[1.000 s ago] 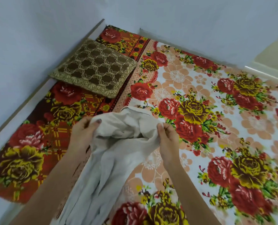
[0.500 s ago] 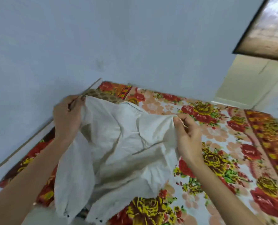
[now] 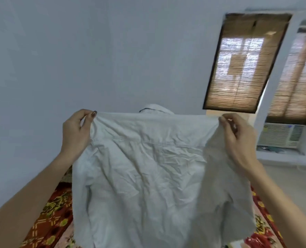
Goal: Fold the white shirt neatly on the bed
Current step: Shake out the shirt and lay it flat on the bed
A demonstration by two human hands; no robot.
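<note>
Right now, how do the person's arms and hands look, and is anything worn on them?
The left arm and right arm are bare, with no sleeves in view. The left hand has dark brownish-red polish on the thumbnail. The right hand shows no ring; no watch or bracelet shows on either wrist.

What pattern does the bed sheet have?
The bed sheet has a red and yellow floral print; head view, lower left.
</note>
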